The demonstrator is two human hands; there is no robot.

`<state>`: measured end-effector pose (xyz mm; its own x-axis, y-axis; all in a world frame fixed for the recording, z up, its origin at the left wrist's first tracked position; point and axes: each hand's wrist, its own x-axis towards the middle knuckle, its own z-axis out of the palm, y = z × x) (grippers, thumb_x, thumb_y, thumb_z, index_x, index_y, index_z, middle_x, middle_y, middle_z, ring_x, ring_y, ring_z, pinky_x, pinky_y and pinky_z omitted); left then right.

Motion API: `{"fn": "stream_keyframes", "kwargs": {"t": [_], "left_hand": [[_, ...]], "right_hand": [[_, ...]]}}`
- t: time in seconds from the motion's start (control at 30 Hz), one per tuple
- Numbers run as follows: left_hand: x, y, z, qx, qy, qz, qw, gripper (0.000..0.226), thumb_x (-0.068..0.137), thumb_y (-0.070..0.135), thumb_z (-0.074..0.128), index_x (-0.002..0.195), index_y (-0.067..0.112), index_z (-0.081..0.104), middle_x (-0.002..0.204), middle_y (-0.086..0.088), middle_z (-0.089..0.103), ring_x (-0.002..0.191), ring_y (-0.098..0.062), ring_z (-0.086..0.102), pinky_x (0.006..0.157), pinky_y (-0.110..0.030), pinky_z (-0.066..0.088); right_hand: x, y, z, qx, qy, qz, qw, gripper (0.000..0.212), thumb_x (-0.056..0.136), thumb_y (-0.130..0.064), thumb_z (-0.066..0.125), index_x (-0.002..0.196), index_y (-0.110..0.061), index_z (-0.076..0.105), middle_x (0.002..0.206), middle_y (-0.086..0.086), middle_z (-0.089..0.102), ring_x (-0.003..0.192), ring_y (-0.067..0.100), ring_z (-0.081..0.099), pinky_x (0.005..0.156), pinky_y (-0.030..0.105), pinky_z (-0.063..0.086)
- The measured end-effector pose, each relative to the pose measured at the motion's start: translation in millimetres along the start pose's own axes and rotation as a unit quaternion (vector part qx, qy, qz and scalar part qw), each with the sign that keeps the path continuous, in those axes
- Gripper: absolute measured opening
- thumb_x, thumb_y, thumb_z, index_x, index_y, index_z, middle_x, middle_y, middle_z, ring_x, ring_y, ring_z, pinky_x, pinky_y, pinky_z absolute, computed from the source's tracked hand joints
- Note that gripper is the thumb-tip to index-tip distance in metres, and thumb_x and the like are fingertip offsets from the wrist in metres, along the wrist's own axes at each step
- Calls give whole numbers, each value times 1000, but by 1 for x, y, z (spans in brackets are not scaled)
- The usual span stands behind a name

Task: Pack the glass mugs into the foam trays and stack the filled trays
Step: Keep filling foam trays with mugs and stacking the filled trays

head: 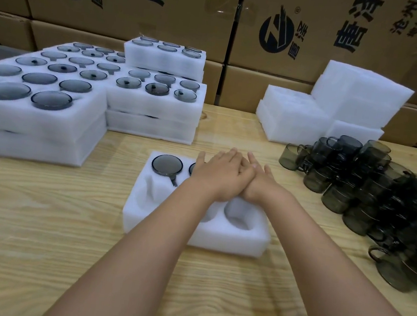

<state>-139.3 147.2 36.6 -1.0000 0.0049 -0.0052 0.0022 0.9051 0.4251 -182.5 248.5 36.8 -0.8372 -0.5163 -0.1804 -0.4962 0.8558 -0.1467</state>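
Palms down, fingers straight: left hand (215, 176) overlaps right hand (258, 183) over the tray (231, 240) back row. I'd press evenly and gently, keeping the seated mug (167, 165) level.

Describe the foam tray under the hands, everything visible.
The foam tray is white, soft-looking and rectangular, lying flat on the wooden table. Its back-left pocket holds a smoky glass mug; a second mug shows its rim beside it. Front pockets look empty. The left hand and right hand, overlapping, cover its back right.
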Motion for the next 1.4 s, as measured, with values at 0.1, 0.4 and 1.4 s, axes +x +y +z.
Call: {"fn": "stream_keyframes", "kwargs": {"t": [0.1, 0.4, 1.4], "left_hand": [[-6, 4, -8, 81, -11, -11, 997, 66, 97, 56, 9, 153, 21, 12, 161, 7, 3, 148, -14, 0, 113, -48, -16], [-69, -85, -40, -330, 283, -111, 894, 41, 94, 38, 53, 133, 27, 49, 125, 10, 57, 125, -16, 49, 99, -32, 37], [-85, -114, -5, -620, 227, -88, 746, 36, 85, 9, 60, 120, 17, 58, 132, -9, 56, 122, -29, 54, 99, -43, 43]], "right_hand": [[1, -1, 2, 7, 6, 10, 1000, 72, 94, -47, 42, 150, -35, -1, 158, -15, -7, 146, 19, -11, 116, 50, -1], [-10, -7, 8, 80, 174, 20, 981, 46, 100, -42, 24, 135, -19, 44, 141, 3, 47, 132, 23, 36, 106, 41, 28], [-172, 90, 30, -44, 230, 422, 876, 46, 92, -39, 49, 128, -10, 51, 136, 23, 39, 119, 43, 41, 100, 47, 26]]}}
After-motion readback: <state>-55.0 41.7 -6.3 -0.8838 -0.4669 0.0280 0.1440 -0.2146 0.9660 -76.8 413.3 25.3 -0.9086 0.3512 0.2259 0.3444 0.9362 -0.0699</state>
